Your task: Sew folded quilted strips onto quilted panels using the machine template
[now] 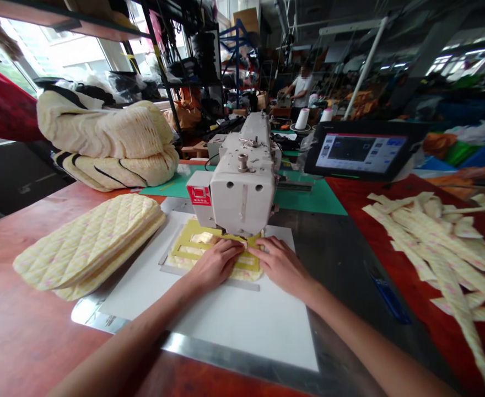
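A yellow slotted template (184,237) lies over a quilted, pale yellow fabric piece (244,274) beneath the head of a sewing machine (242,193). My left hand (217,263) bends over the template, its fingers closed on a short fabric strip (204,238) that runs along a slot. Opposite it, my right hand (283,263) rests at the template's right side, fingers stretched out and slightly apart, the fingertips close to the strip's end. The needle area is partly hidden by the machine head and my fingers. Under the work is a white sheet (221,325).
Quilted pieces (89,242) are stacked on the left, with bundled ones (114,138) behind. Cut fabric strips (436,242) lie at right near a blue-handled cutter (391,298). A control screen (360,151) stands behind the strips. A person (302,88) works in the background.
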The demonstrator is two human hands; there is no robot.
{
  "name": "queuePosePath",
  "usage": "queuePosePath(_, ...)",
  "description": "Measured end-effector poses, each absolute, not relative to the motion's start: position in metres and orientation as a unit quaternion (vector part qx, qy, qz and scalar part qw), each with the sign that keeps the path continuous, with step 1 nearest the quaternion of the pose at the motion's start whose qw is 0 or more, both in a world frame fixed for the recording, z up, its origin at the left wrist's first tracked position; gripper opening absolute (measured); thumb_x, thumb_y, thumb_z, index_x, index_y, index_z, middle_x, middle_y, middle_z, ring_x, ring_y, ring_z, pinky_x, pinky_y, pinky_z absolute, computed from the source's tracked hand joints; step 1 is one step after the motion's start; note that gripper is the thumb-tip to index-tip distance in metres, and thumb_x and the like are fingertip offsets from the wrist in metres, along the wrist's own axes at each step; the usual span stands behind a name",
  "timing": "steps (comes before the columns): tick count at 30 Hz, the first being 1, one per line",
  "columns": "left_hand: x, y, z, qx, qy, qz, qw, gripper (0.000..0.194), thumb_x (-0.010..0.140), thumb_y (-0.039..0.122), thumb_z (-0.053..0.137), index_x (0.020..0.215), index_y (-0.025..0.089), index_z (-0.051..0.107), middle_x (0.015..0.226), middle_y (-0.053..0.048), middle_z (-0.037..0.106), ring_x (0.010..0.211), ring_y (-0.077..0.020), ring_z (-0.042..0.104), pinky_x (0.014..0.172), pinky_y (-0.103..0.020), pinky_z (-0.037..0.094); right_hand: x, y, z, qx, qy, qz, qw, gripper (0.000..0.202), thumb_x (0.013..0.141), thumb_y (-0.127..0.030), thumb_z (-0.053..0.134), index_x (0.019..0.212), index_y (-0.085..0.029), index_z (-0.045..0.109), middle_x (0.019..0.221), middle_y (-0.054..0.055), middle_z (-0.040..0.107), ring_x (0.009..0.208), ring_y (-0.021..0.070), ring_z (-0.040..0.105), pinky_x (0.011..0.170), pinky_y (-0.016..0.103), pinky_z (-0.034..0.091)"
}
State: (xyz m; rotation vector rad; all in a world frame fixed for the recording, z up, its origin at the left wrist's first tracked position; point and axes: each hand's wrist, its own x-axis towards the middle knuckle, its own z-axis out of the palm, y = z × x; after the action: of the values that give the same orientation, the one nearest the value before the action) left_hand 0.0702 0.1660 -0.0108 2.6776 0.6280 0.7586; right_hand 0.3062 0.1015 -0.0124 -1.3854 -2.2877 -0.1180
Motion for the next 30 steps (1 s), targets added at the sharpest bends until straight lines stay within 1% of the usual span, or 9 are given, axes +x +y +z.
queuePosePath(2,0.069,0.167,-0.011,0.929,0.215,0.261,0.148,0.036,0.102,0.012,0.045,0.133,0.018,0.064,0.131,-0.013,0.067,0.117,-0.0236,0.064,0.103,-0.041,0.054,0.304,0.102,-0.014,-0.511,-0.823,-0.03,0.246,0.037,0.094,-0.008,0.059,0.123,-0.026,0.072,0.116,0.007,0.07,0.109,0.0246,0.062,0.096,0.041,0.052)
queuePosePath(4,0.068,0.169,-0.012,0.931,0.211,0.257,0.152,0.038,0.1,0.01,0.046,0.134,0.017,0.063,0.132,-0.013,0.066,0.118,-0.0243,0.063,0.104,-0.041,0.053,0.301,0.104,-0.014,-0.518,-0.818,-0.035,0.247,0.038,0.097,-0.009,0.056,0.127,-0.027,0.07,0.114,0.007,0.07,0.107,0.0233,0.063,0.095,0.04,0.051)
queuePosePath(8,0.067,0.17,-0.012,0.935,0.203,0.246,0.155,0.042,0.099,0.008,0.045,0.137,0.017,0.059,0.135,-0.013,0.064,0.123,-0.0251,0.061,0.108,-0.042,0.05,0.293,0.103,-0.01,-0.529,-0.823,-0.1,0.18,0.045,0.095,-0.011,0.06,0.137,-0.027,0.063,0.12,0.009,0.068,0.107,0.0268,0.061,0.088,0.041,0.051)
queuePosePath(13,0.064,0.165,-0.01,0.939,0.215,0.238,0.123,0.046,0.099,0.01,0.045,0.143,0.021,0.056,0.129,-0.012,0.065,0.118,-0.0262,0.06,0.103,-0.044,0.05,0.283,0.099,-0.002,-0.523,-0.827,-0.171,0.119,0.033,0.096,-0.01,0.058,0.126,-0.021,0.067,0.114,0.012,0.07,0.104,0.0285,0.06,0.081,0.041,0.05)
queuePosePath(17,0.064,0.161,-0.007,0.935,0.245,0.232,0.111,0.04,0.1,0.012,0.046,0.137,0.02,0.06,0.125,-0.011,0.067,0.112,-0.026,0.061,0.101,-0.044,0.049,0.283,0.096,-0.005,-0.528,-0.823,-0.159,0.136,0.038,0.096,-0.01,0.059,0.132,-0.02,0.064,0.117,0.011,0.071,0.102,0.0275,0.061,0.08,0.042,0.051)
queuePosePath(20,0.065,0.162,-0.007,0.935,0.242,0.23,0.118,0.04,0.097,0.01,0.047,0.134,0.019,0.062,0.126,-0.011,0.066,0.111,-0.0257,0.06,0.102,-0.043,0.048,0.288,0.094,-0.01,-0.513,-0.831,-0.14,0.164,0.043,0.095,-0.008,0.06,0.136,-0.023,0.062,0.125,0.009,0.069,0.108,0.0263,0.061,0.086,0.042,0.052)
queuePosePath(23,0.065,0.165,-0.009,0.937,0.237,0.227,0.121,0.041,0.096,0.009,0.048,0.133,0.018,0.062,0.128,-0.011,0.066,0.113,-0.0262,0.06,0.102,-0.043,0.047,0.291,0.094,-0.013,-0.492,-0.841,-0.137,0.179,0.043,0.095,-0.005,0.059,0.135,-0.021,0.063,0.129,0.009,0.067,0.112,0.0267,0.06,0.091,0.042,0.052)
queuePosePath(27,0.063,0.165,-0.008,0.936,0.237,0.229,0.126,0.041,0.095,0.009,0.048,0.133,0.018,0.062,0.128,-0.011,0.066,0.112,-0.0258,0.06,0.102,-0.042,0.048,0.288,0.098,-0.011,-0.467,-0.856,-0.135,0.177,0.033,0.096,-0.004,0.056,0.126,-0.015,0.066,0.117,0.01,0.07,0.106,0.0261,0.061,0.088,0.041,0.053)
queuePosePath(30,0.063,0.164,-0.006,0.934,0.236,0.234,0.133,0.043,0.093,0.008,0.049,0.133,0.019,0.062,0.128,-0.011,0.067,0.113,-0.0252,0.061,0.102,-0.042,0.049,0.285,0.1,-0.01,-0.474,-0.855,-0.125,0.168,0.025,0.096,-0.006,0.056,0.116,-0.014,0.068,0.109,0.01,0.07,0.101,0.0259,0.061,0.085,0.04,0.053)
